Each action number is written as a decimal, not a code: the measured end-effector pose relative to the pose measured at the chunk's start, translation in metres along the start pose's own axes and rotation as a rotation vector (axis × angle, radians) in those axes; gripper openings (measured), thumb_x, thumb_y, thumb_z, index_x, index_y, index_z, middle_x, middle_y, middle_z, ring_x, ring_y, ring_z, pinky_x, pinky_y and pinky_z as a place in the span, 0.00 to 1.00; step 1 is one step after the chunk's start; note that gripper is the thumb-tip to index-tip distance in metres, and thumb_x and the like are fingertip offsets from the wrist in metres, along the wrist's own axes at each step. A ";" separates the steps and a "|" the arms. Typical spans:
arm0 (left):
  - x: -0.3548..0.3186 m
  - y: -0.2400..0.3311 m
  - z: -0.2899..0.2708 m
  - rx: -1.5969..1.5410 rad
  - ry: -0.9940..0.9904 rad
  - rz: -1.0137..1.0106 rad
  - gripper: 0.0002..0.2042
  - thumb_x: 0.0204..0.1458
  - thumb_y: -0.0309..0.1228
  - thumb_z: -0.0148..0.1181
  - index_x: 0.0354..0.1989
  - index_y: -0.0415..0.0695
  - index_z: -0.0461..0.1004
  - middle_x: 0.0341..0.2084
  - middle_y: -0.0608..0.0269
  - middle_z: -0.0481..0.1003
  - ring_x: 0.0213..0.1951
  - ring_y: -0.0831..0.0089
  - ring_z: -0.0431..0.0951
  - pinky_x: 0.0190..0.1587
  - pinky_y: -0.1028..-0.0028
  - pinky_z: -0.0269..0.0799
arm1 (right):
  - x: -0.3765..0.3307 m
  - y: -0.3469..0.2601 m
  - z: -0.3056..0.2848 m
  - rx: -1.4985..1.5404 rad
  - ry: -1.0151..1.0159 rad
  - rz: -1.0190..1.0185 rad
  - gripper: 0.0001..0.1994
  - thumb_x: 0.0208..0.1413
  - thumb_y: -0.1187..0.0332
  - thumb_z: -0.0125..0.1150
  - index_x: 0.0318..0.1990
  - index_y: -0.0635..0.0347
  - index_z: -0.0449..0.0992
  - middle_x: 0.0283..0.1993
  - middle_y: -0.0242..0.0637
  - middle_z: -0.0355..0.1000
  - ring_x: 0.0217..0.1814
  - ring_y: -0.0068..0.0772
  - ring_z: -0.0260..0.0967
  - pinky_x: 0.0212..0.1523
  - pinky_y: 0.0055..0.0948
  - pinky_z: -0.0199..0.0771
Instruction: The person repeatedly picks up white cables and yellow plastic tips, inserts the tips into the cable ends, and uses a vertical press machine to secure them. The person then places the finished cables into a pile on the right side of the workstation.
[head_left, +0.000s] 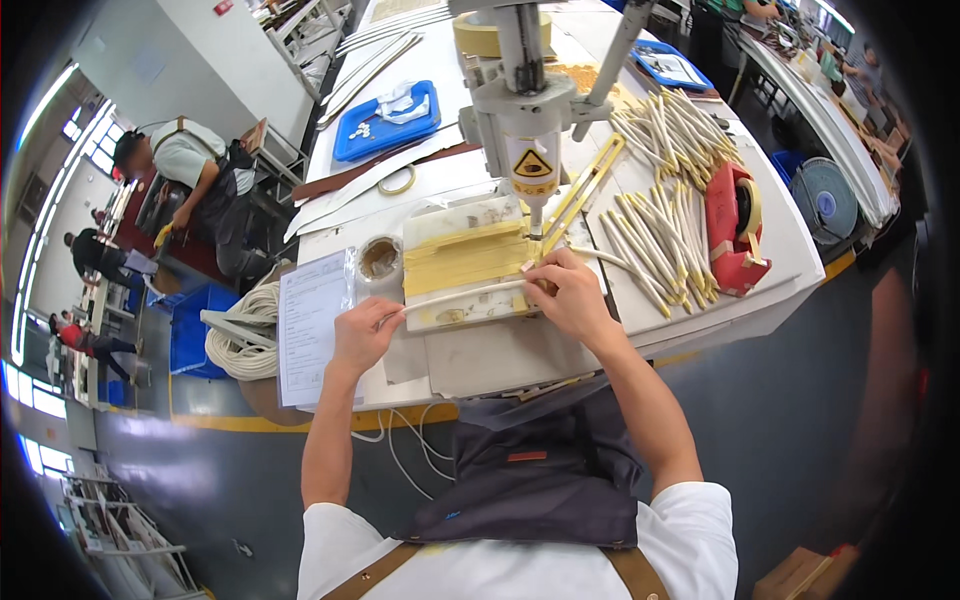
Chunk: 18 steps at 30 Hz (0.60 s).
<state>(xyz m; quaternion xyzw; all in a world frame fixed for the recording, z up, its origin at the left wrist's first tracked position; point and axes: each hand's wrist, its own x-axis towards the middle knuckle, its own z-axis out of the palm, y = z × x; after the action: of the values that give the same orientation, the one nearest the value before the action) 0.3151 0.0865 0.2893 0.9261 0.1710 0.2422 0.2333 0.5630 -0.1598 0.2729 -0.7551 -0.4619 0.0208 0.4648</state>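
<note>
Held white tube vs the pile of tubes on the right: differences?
The held tube is single, stretched between left hand and right hand across the yellow-taped block; the pile of tubes is many, lying loose and fanned beside the red tape dispenser. The held one lies near level; the pile's slant. Both are slim and cream-white.

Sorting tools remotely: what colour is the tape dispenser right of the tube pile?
Red tape dispenser with a tan tape roll; head view.

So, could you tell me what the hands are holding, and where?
Both hold one white tube: left hand at its left end, right hand at its right end, under the press.
</note>
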 end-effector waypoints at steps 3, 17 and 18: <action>0.001 -0.001 0.000 0.044 0.004 0.038 0.04 0.52 0.28 0.69 0.34 0.44 0.84 0.29 0.64 0.81 0.22 0.69 0.77 0.26 0.72 0.72 | 0.000 0.002 0.000 0.004 -0.004 0.000 0.09 0.52 0.67 0.70 0.40 0.58 0.85 0.41 0.39 0.75 0.40 0.43 0.75 0.43 0.37 0.76; -0.015 -0.009 0.007 -0.146 0.173 0.003 0.03 0.53 0.22 0.65 0.34 0.37 0.82 0.29 0.58 0.80 0.30 0.69 0.79 0.32 0.72 0.72 | -0.021 -0.046 -0.082 0.227 0.025 -0.080 0.19 0.52 0.73 0.70 0.53 0.58 0.80 0.54 0.37 0.75 0.31 0.21 0.70 0.31 0.21 0.73; -0.023 -0.004 0.001 -0.146 0.217 -0.008 0.03 0.53 0.21 0.64 0.34 0.35 0.81 0.28 0.58 0.79 0.31 0.70 0.78 0.32 0.72 0.72 | -0.025 -0.043 -0.106 0.174 0.116 -0.094 0.18 0.52 0.74 0.70 0.52 0.59 0.80 0.52 0.36 0.76 0.30 0.19 0.70 0.30 0.20 0.72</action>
<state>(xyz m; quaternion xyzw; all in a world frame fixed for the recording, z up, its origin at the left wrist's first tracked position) 0.2958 0.0798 0.2780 0.8743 0.1807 0.3519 0.2812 0.5687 -0.2441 0.3545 -0.6892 -0.4656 -0.0046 0.5551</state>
